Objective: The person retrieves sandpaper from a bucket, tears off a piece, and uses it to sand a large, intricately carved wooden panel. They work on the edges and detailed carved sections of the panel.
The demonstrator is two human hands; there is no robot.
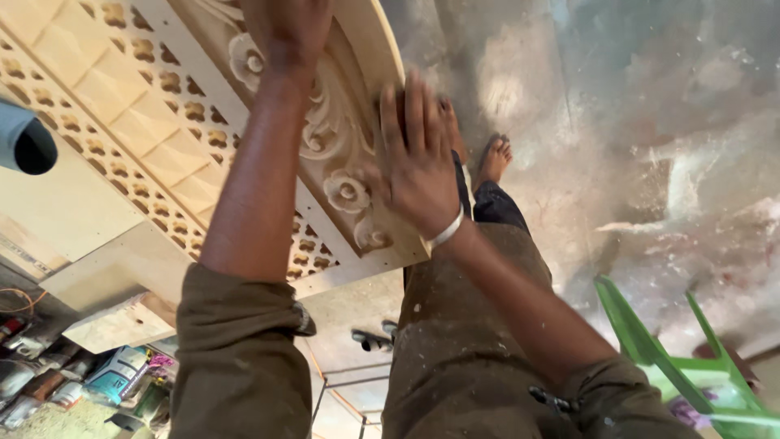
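Roughly, from nine o'clock round to three:
Far left: a dark pipe end (28, 145) juts in at nine o'clock; cluttered tools and boxes (89, 378) lie at seven o'clock beneath stacked plain boards (106, 276).
Workpiece: a pale carved wooden panel (162, 122) with lattice cut-outs and flower-and-scroll relief (341, 154) fills ten to twelve o'clock, its lower edge resting by the person's thigh.
Left hand (284, 32): at twelve o'clock, pressed down over the carving, apparently to steady the panel; whether the fingers are curled or flat, I cannot tell, as the frame cuts them.
Right hand (418, 162): at centre, fingers spread flat on the relief, grasping nothing I can make out, blurred as if rubbing; a pale bangle (447, 230) circles the wrist.
Below: dusty olive trousers (463, 341), a bare foot (493, 158) on the stained floor (650, 122).
Far right: a green plastic chair (674, 366) at four o'clock.
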